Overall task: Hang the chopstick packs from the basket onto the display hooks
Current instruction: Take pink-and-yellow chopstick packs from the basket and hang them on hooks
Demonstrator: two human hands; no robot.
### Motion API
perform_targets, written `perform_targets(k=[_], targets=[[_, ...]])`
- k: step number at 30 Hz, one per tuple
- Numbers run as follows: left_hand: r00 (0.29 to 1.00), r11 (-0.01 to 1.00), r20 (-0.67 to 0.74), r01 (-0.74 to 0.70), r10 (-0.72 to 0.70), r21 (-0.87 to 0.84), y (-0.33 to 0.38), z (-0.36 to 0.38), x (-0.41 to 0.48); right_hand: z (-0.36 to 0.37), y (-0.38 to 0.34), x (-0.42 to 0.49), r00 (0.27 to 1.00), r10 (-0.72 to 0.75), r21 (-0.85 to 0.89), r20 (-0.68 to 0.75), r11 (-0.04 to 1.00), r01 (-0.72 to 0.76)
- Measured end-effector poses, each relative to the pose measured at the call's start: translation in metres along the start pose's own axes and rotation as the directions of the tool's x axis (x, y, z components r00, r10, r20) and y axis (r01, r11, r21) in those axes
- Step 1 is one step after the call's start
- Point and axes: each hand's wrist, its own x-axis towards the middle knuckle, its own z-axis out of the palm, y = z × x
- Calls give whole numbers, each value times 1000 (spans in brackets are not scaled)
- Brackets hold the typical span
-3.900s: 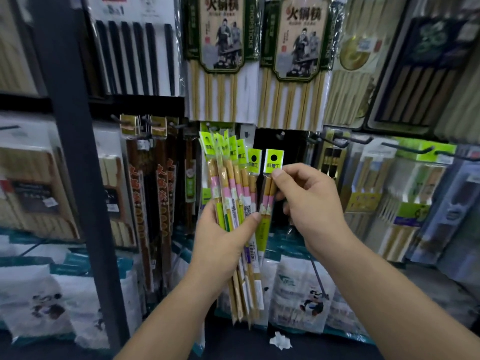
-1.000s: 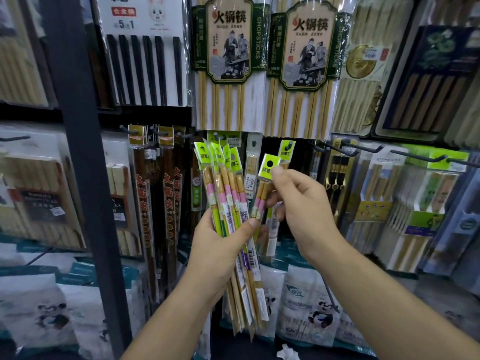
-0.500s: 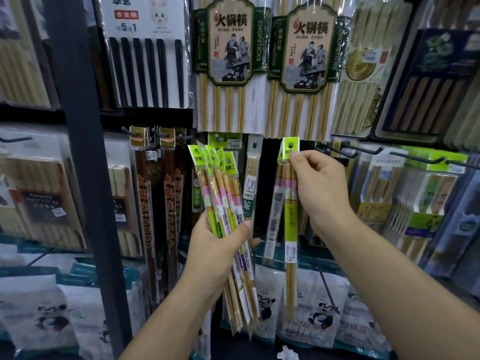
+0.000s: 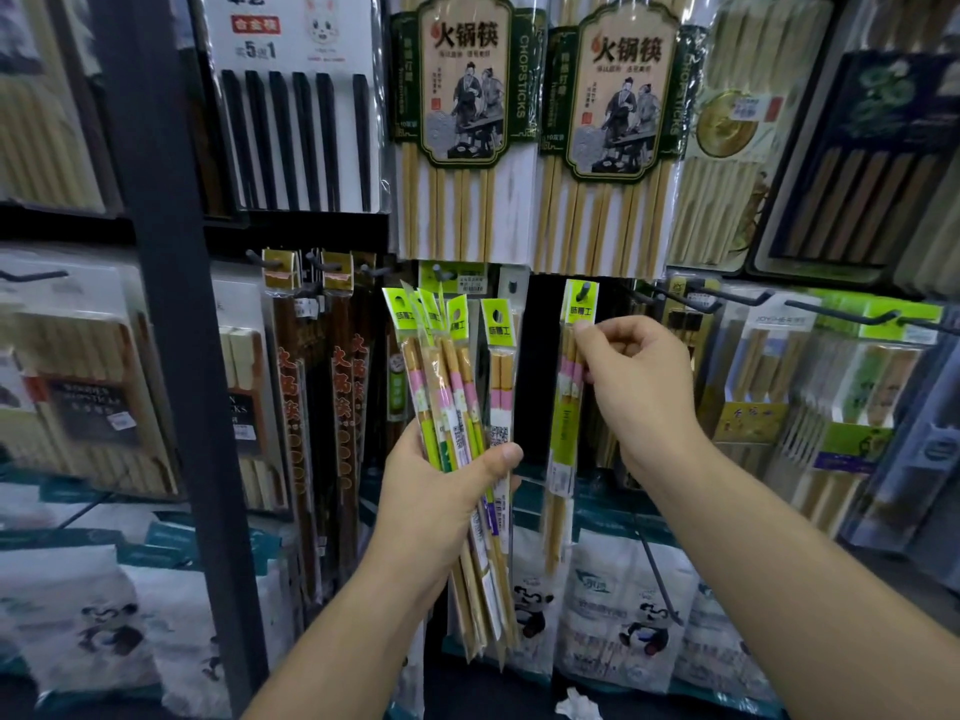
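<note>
**Display inspection: one pack on hook, bundle in hand**

A single chopstick pack (image 4: 570,402) hangs upright in the middle row of the display. The hole in its green header card sits on a dark hook (image 4: 586,289). The right hand (image 4: 641,392) holds this pack just below the header. Its thumb lies on the front of the pack and its fingers (image 4: 631,337) are curled behind, pinching it.

To the left, apart from the hung pack, the left hand (image 4: 441,504) clasps a bundle of packs (image 4: 449,387) of the same kind around the middle. The fingers are wrapped behind and the thumb is pressed across the front. The green headers fan out above the hand, and the chopstick tips point down below the wrist.

Surroundings:
- Empty hooks (image 4: 737,298) project from the rack to the right of the right hand.
- Two large bamboo packs (image 4: 462,127) with green labels hang directly above.
- A pack of black chopsticks (image 4: 296,132) hangs further left.
- Dark brown packs (image 4: 291,402) hang beside a dark upright post (image 4: 171,314).
- Panda-printed bags (image 4: 623,610) line the bottom row.
- A crumpled white scrap (image 4: 576,706) lies below them.
</note>
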Motion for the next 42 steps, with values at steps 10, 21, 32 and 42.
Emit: perform_targets(k=[10,21,32,42], targets=[[996,998,72,-53,52,16,2,3,-2,6,-10,-42,923,-204,31,326,978,205],[999,1000,49,-8,8,0,-2,-1,2,0,-6,-10,994,-69,46,89,997,65],[996,988,84,-5,19,-156,1,0,1,2,-2,9,997,-44,62,61,997,41],[992,993,128,36,-21,-116,-2,-3,2,-4,9,0,997,-73,-72,-1,995,73]])
